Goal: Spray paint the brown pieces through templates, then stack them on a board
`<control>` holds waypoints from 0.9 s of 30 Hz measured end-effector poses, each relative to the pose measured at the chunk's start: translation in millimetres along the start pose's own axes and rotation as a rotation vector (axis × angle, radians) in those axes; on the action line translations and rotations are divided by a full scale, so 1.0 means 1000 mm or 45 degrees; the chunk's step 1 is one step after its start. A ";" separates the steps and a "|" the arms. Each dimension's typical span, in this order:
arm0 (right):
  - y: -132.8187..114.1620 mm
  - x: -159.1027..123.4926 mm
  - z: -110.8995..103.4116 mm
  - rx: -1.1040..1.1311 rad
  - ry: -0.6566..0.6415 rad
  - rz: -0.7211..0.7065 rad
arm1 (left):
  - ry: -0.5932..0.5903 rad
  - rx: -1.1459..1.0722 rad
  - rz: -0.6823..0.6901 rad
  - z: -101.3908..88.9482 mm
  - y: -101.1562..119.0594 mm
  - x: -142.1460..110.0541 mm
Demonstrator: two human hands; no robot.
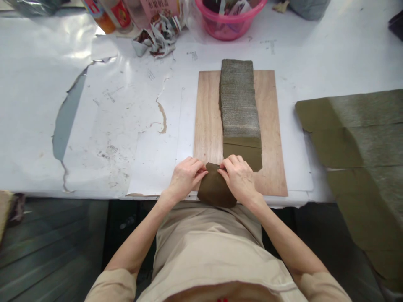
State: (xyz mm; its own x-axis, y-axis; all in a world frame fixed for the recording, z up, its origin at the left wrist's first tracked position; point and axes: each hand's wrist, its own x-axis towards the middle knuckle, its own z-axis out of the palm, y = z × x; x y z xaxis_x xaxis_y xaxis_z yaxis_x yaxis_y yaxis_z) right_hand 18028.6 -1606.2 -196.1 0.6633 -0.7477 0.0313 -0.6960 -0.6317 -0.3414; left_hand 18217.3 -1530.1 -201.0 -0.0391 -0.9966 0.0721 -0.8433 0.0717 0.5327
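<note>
An olive-brown fabric piece (pixel 217 188) hangs over the table's front edge, its top edge pinched between both hands. My left hand (pixel 187 174) is closed on its upper left corner. With thumb and fingers pressed together, my right hand (pixel 237 176) grips the upper right side. Just beyond the right hand lies a long overlapped stack of similar olive pieces (pixel 239 96), fanned away from me. The stack rests on a wooden board (pixel 208 105), and its nearest piece shows a smooth olive face with a dark line across it.
Larger olive fabric sheets (pixel 343 142) drape over the table's right edge. At the back stand a pink basket (pixel 231 31) with odds and ends, crumpled paper (pixel 160 35) and bottles (pixel 121 16). The white table covering (pixel 107 121) is torn on the left.
</note>
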 end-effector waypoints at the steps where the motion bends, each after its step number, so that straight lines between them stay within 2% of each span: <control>1: 0.000 0.000 -0.001 -0.002 -0.006 -0.007 | 0.002 0.007 0.001 0.000 -0.001 0.002; 9: 0.002 0.004 -0.001 -0.001 -0.042 -0.015 | -0.129 0.205 0.065 -0.005 -0.002 0.016; 15: 0.003 0.006 -0.002 0.046 -0.093 0.018 | -0.139 0.135 0.052 -0.005 -0.003 0.012; 27: 0.020 -0.006 0.004 0.395 0.047 0.009 | -0.102 -0.027 0.018 -0.003 -0.007 0.009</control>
State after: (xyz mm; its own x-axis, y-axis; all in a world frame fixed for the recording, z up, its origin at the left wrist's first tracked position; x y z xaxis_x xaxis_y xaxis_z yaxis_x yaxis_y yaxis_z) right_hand 18012.1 -1613.3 -206.5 0.6446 -0.7621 0.0601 -0.5794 -0.5383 -0.6119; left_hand 18224.5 -1539.7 -201.2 -0.0945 -0.9954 0.0128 -0.8307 0.0860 0.5500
